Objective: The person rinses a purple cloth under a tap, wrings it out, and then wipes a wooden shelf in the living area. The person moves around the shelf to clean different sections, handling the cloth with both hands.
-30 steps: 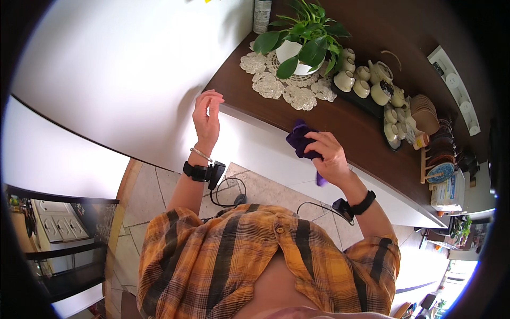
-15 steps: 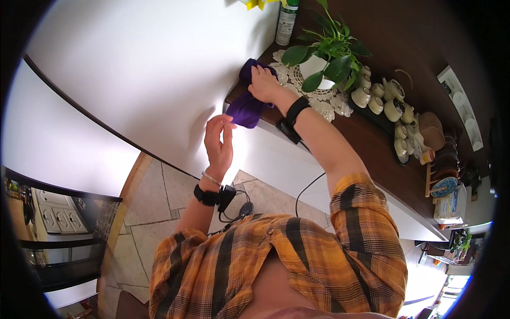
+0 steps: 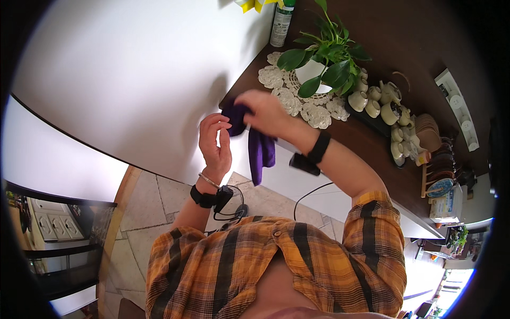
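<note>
In the head view a purple cloth hangs from my right hand, which is blurred by motion and gripped on it at the front left corner of the dark wooden shelf. My left hand is beside the cloth with its fingers loosely curved and apart, its fingertips at the cloth's left edge; I cannot tell whether they touch it. Behind them a potted plant in a white pot stands on a lace doily.
A spray can stands at the back. Tea sets, racked plates and a white power strip line the right. A white wall panel fills the upper left, with tiled floor below.
My right hand swung left with the cloth to the shelf's corner, then came down toward the front edge beside my left hand. The cloth now hangs lower, over the edge.
</note>
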Tool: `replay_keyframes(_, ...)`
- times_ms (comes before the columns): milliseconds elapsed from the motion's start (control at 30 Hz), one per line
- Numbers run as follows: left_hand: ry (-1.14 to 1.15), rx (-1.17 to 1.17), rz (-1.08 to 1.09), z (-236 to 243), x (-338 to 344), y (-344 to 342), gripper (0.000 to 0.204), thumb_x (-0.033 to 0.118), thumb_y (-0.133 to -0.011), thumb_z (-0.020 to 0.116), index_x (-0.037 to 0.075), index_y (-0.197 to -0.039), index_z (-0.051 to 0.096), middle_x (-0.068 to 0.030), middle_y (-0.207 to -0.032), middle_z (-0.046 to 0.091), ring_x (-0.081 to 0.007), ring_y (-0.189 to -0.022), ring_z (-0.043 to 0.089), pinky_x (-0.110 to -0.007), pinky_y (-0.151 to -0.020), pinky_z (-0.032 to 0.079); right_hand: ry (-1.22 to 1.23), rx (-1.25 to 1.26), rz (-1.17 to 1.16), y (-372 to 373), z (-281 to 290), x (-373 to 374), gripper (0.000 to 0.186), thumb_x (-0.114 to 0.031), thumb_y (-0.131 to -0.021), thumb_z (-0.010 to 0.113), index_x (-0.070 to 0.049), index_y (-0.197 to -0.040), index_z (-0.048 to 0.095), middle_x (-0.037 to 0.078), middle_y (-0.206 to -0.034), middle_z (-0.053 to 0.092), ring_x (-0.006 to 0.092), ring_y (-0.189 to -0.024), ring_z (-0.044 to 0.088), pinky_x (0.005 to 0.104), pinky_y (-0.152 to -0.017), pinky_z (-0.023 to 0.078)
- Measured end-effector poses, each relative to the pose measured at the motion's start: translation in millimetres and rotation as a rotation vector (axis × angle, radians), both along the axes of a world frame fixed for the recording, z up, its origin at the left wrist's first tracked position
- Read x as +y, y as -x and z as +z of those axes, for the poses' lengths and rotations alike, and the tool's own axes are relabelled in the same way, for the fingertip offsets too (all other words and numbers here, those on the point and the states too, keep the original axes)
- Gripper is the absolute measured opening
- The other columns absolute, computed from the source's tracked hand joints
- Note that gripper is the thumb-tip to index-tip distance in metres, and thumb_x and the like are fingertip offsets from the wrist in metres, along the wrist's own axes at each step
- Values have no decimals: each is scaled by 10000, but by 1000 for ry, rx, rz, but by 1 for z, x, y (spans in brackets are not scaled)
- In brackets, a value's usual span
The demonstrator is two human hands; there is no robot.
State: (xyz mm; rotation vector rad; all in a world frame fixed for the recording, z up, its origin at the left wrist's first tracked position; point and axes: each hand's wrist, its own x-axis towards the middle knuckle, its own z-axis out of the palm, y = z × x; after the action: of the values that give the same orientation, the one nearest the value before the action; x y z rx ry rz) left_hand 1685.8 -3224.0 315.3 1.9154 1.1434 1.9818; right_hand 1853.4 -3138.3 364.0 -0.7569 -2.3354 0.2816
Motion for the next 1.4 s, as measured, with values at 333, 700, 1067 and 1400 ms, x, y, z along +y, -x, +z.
replay_keyframes(333,42,65,104,-5,-5,3,100,57,-943,493,32,-942,590,-107,-1070,609,-260,-1054,545,-372,-941,431,-44,-457,-498,23,-22,73,538,-423,-889,606,3,-1214,550,164,-1202,581,374,-1112,542,470,-924,467)
replay_keyframes(700,46,42,57,-2,7,-7,124,94,-962,487,19,-941,583,-120,-1088,610,-270,-1081,552,-375,-952,424,142,-326,-14,-16,4,-29,242,-142,-831,597,-103,-1067,637,130,-920,665,364,-861,654,457,-772,525)
replay_keyframes(1067,44,-41,54,-9,28,-41,136,79,-963,479,23,-939,601,-109,-1058,630,-283,-1062,555,-387,-949,431,-78,-430,-266,-7,-35,8,453,-316,-793,714,-77,-1152,574,153,-1127,551,338,-1062,537,438,-899,466)
replay_keyframes(1400,72,102,45,-8,40,-57,134,72,-936,506,16,-888,618,-105,-1003,645,-296,-1053,552,-386,-934,433,12,-300,-200,-128,-12,-111,432,-91,-673,751,-108,-1082,612,105,-1120,582,304,-1010,591,388,-835,536)
